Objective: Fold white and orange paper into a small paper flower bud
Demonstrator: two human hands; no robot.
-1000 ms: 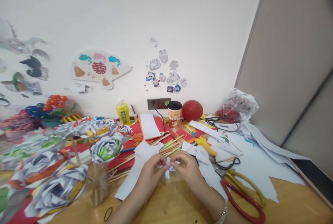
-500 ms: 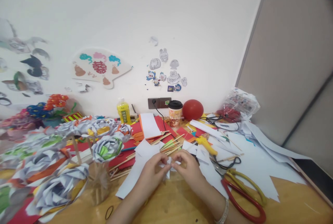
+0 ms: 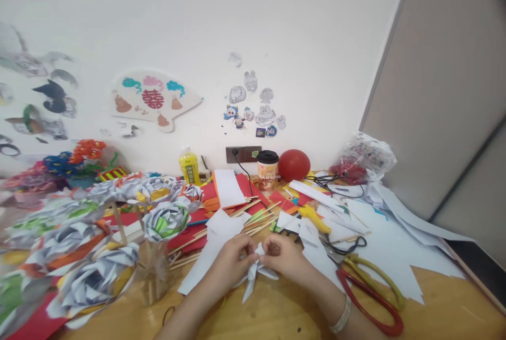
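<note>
Between my two hands is a small folded white paper piece (image 3: 250,283), with pointed petal-like tips hanging below the fingers. My left hand (image 3: 236,260) pinches it from the left side, thumb and forefinger pressed together. From the right, my right hand (image 3: 283,254) pinches the same paper close to the other hand's fingertips. Part of the paper is hidden behind the fingers. White paper sheets (image 3: 205,263) and thin wooden sticks (image 3: 259,224) lie just beyond the hands.
Folded paper flowers (image 3: 95,282) crowd the left, one standing in a clear cup (image 3: 153,277). Scissors (image 3: 371,298) with red and yellow handles lie right of my right forearm. Behind are a yellow glue gun (image 3: 314,219), a lidded paper cup (image 3: 268,174), a red balloon (image 3: 294,165) and a drink bottle (image 3: 190,168).
The folded paper has come into fuller view, its pointed tips now spreading below my fingers. Both hands stay close together, and the view has shifted slightly.
</note>
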